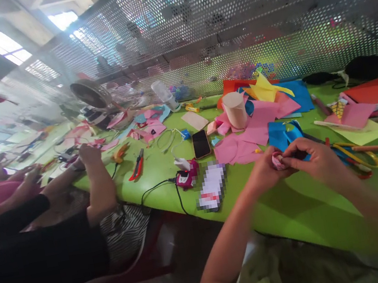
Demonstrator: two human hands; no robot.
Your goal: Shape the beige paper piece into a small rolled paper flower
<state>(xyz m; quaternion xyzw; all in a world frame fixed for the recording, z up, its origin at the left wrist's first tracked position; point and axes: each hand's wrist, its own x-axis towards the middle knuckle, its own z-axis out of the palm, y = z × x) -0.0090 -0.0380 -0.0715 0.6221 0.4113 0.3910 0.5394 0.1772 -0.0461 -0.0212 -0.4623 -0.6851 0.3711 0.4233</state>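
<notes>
Near the front edge of the green table, my two hands meet around a small pink rolled piece (277, 160), with paler streaks on it. My left hand (264, 169) is closed around it from the left. From the right, my right hand (306, 155) pinches its side between thumb and forefinger. The fingers cover much of the piece, so its exact kind does not show. Just behind my hands lie blue sheets (283, 133) and pink sheets (236, 148). Scissors with yellow handles (360, 157) rest beside my right wrist.
A pale cylinder (235, 110) stands among the coloured sheets. Left of my hands are a lit phone (211, 187), a dark phone (201, 144), a magenta power socket (186, 177) with cords, and red pliers (137, 165). Co-workers' arms (96, 177) reach over the table at left. Perforated metal panel (226, 22) behind.
</notes>
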